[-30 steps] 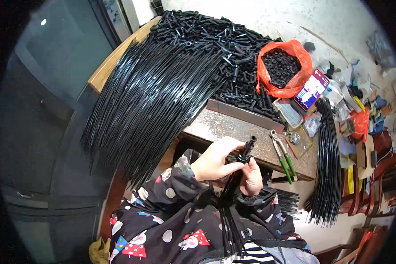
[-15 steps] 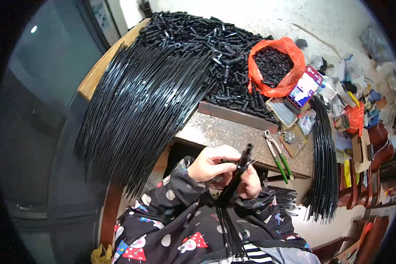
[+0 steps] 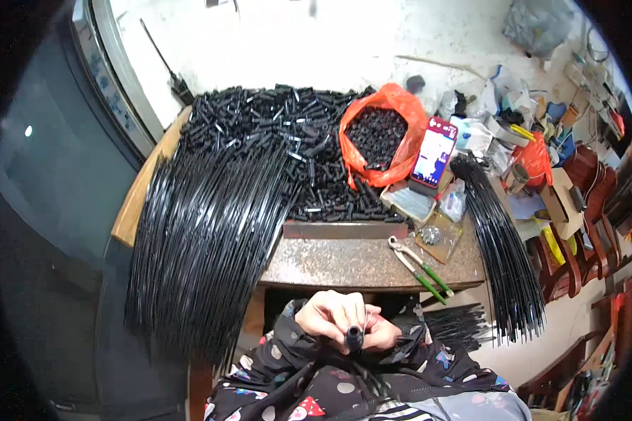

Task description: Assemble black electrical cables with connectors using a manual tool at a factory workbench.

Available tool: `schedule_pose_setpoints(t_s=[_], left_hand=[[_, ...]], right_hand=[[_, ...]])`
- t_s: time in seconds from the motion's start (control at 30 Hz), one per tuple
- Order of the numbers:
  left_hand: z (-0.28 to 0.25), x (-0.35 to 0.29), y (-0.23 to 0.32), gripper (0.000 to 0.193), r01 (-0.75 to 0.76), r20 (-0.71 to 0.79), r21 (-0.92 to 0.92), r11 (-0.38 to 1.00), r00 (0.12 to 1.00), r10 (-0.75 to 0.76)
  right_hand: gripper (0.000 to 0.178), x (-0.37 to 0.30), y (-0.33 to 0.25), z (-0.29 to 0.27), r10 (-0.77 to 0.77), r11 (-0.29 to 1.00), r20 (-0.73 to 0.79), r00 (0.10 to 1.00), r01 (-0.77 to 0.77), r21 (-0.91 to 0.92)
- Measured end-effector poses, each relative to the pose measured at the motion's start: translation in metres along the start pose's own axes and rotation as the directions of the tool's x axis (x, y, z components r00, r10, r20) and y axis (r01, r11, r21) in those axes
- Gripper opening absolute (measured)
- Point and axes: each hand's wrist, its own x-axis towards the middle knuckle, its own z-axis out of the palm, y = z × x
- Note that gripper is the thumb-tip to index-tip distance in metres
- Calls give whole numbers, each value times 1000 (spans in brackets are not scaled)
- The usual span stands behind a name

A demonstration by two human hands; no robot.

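Note:
In front of my chest, both hands are closed around a bundle of thin black cables with a black tubular end (image 3: 354,339) facing up. My left hand (image 3: 324,317) curls its fingers over the near side of the bundle, beside the tube end. On the other side, my right hand (image 3: 383,332) pinches against it. A thin pale wire (image 3: 369,320) stands up between the two hands. Most of the bundle is hidden below my hands and against my dark patterned sleeves.
A wide spread of long black cables (image 3: 203,245) hangs over the table's left side. Behind it lie piled black tubular parts (image 3: 260,119). An orange bag (image 3: 418,119), a phone (image 3: 435,156) and green-handled pincers (image 3: 423,272) are to the right, with another cable bunch (image 3: 502,252).
The view has tilted up and shifted, so the table sits lower. My hands stay on the bundle, whose tube end, upright and tilted before, now points toward the camera.

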Motion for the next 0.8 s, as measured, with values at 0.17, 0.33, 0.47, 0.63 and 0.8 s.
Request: schedule_pose_setpoints(t_s=[0.17, 0.33, 0.47, 0.63, 0.8], left_hand=[[1, -2, 4, 60, 275, -530, 162, 948, 835, -151], [24, 13, 12, 51, 417, -437, 886, 204, 897, 64], [27, 14, 13, 18, 510, -641, 563, 651, 766, -45], [15, 2, 28, 20, 504, -550, 577, 643, 821, -149], [16, 6, 34, 27, 541, -390, 436, 719, 834, -390]], right_hand=[[10, 19, -21, 8, -337, 905, -793, 508, 406, -125], [16, 24, -7, 21, -498, 865, -760, 417, 301, -402], [11, 14, -10, 22, -586, 805, -605, 539, 302, -510], [13, 12, -38, 20, -360, 835, -470, 806, 53, -548], [20, 5, -42, 8, -26, 966, -372, 928, -72, -248]])
